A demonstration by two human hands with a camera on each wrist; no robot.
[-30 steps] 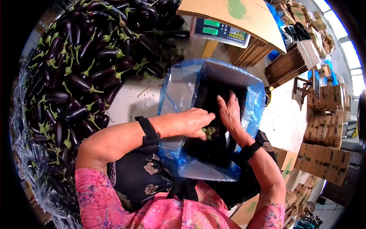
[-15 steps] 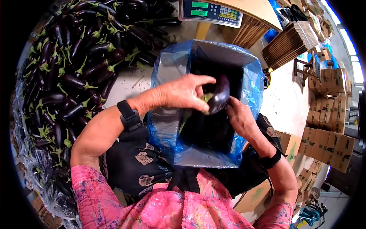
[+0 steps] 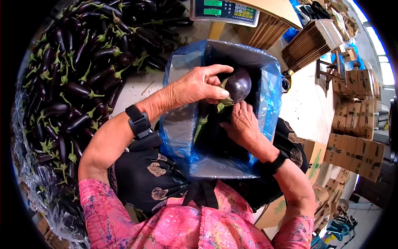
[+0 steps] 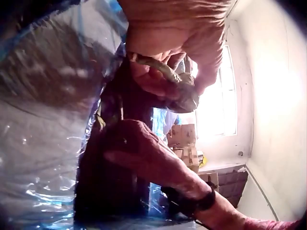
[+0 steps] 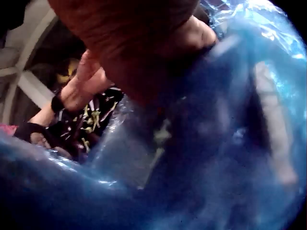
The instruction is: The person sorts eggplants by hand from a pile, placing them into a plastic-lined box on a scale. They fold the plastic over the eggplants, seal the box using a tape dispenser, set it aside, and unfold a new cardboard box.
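Observation:
My left hand (image 3: pixel 197 88) pinches a glossy dark purple eggplant (image 3: pixel 240 85) at its green stem end, above a carton lined with blue plastic (image 3: pixel 271 95). In the left wrist view, the stem and cap (image 4: pixel 184 91) show between the thumb and fingers. Just below the eggplant, my right hand (image 3: pixel 245 126) reaches down into the carton with bent fingers; I cannot tell whether it grips anything. Dark eggplants lie in the shadow inside, one with a green stem (image 3: pixel 200 125) by the left wall. The liner (image 5: pixel 206 158) fills much of the right wrist view.
A big heap of eggplants (image 3: pixel 78 87) lies on the floor to the left, edged by clear plastic sheeting (image 3: pixel 54 207). Behind the carton stands a digital scale display (image 3: pixel 224 12). Flattened cartons (image 3: pixel 311 43) are stacked at the back right, with packed boxes (image 3: pixel 354 124) farther right.
My left hand has lifted the eggplant up from the carton's inside and tilted it. The right hand, beside the eggplant half a second ago, is now lower in the carton.

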